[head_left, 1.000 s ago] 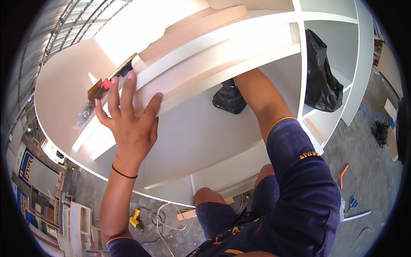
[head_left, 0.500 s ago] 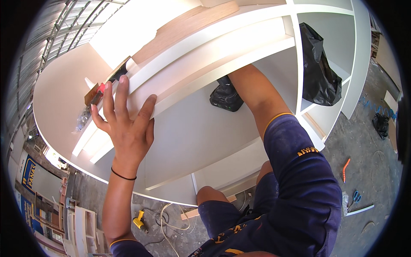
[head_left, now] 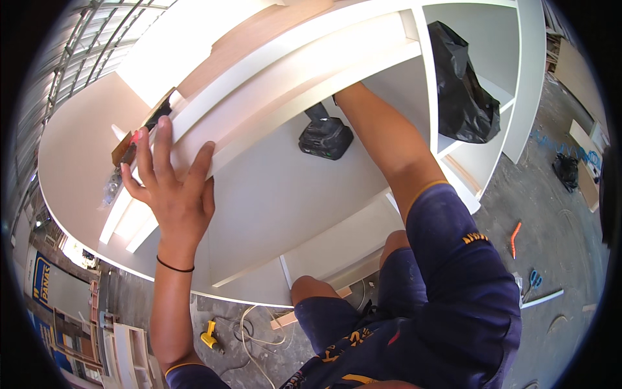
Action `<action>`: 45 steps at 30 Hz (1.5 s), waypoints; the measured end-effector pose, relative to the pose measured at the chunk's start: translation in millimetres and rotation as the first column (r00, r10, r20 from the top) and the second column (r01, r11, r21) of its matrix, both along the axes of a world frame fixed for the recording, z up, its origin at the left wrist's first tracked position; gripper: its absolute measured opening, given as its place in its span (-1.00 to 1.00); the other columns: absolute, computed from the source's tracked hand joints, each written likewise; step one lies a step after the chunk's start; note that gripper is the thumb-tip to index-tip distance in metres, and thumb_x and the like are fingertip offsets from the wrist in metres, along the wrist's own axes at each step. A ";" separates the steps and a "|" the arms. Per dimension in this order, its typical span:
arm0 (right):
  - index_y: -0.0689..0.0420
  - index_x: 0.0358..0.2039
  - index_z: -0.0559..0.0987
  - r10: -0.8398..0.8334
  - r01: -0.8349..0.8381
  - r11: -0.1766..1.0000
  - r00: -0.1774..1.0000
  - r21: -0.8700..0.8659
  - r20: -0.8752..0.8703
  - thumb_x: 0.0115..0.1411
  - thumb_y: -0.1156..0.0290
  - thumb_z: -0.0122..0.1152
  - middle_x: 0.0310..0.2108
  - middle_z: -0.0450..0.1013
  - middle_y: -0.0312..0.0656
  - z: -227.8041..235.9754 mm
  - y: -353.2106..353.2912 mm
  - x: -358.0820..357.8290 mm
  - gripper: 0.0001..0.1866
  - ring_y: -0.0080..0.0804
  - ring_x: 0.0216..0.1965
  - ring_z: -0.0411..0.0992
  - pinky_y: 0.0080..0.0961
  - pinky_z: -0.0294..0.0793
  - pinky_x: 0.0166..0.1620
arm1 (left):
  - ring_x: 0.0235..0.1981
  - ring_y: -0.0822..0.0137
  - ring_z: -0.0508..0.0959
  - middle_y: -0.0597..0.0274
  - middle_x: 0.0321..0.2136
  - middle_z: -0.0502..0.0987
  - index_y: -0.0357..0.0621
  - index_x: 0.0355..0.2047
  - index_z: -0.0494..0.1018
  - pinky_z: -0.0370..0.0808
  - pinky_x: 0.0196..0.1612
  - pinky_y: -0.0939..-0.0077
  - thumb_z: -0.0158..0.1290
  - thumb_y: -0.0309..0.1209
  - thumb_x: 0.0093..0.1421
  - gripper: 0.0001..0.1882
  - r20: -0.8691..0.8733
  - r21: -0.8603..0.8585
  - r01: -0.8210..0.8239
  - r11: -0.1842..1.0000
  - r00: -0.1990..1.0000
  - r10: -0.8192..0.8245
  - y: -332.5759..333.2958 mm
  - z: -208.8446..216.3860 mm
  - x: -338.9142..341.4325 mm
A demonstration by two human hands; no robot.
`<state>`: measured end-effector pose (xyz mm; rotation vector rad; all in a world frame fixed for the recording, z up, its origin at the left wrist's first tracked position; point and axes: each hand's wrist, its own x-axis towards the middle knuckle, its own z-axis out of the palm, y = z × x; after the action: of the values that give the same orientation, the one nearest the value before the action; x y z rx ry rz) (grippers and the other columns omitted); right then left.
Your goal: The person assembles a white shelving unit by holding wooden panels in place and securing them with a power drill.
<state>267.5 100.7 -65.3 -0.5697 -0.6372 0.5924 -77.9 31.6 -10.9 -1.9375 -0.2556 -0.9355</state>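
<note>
My left hand [head_left: 178,194] lies over the left part of a white cabinet rail [head_left: 272,123], fingers spread and apart, gripping nothing. My right forearm [head_left: 382,123] reaches under the rail into the white cabinet [head_left: 278,214], and the rail hides that hand and its fingers. Just left of that forearm shows the black battery base and lower handle of a cordless power tool [head_left: 326,137]. Its upper part is out of sight behind the rail, so I cannot tell whether my right hand holds it. Near my left fingertips are a small brown-and-red item [head_left: 123,148] and a clear plastic bag [head_left: 111,188].
A black plastic bag [head_left: 465,91] hangs in the right-hand compartment. On the floor lie a yellow power tool [head_left: 210,337] with cables, blue-handled scissors [head_left: 534,279], an orange strip [head_left: 515,238] and another black bag [head_left: 566,170]. Wooden frames [head_left: 129,350] stand at lower left.
The view has shifted, so the cabinet sits slightly further left and higher. My left hand stays on the rail. A wider gap now shows between my right forearm and the black tool's base.
</note>
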 end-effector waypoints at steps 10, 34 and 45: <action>0.22 -0.02 0.40 0.036 -0.087 0.940 0.987 0.330 0.158 0.28 0.25 -0.04 -0.06 0.43 -0.10 -36.0 -154.5 -27.6 -0.63 -0.22 -0.02 0.42 -0.25 0.46 0.00 | 0.32 0.03 0.07 0.17 0.30 0.13 0.36 -0.14 0.50 -0.16 0.22 -0.16 0.13 -0.41 -0.08 -0.56 0.025 0.030 0.031 0.999 0.999 -0.032 1.3 -2.5 0.7; 0.19 0.06 0.37 0.239 -0.227 0.785 0.969 0.576 0.056 0.32 0.07 -0.06 0.01 0.43 -0.05 -17.9 -172.8 -46.5 -0.52 -0.16 0.03 0.43 -0.05 0.44 0.03 | 0.34 0.05 0.04 0.23 0.30 0.14 0.30 -0.17 0.53 -0.16 0.23 -0.19 0.18 -0.48 -0.16 -0.53 -0.001 -0.038 0.028 0.999 1.000 -0.028 -5.6 1.9 -4.0; 0.35 0.13 0.25 -0.164 0.181 0.983 0.947 -0.036 0.278 0.01 0.32 0.18 0.11 0.30 0.09 -59.6 -131.5 -64.5 -0.31 -0.07 0.14 0.30 -0.17 0.34 0.10 | 0.34 0.04 0.04 0.22 0.30 0.14 0.31 -0.15 0.53 -0.16 0.23 -0.18 0.17 -0.46 -0.13 -0.53 0.017 -0.018 0.051 0.999 0.999 -0.050 0.2 2.2 -6.4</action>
<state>203.0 -30.8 -125.0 -0.7652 -0.8220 0.3712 -84.3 31.7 -8.7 -1.9617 -0.2261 -0.9852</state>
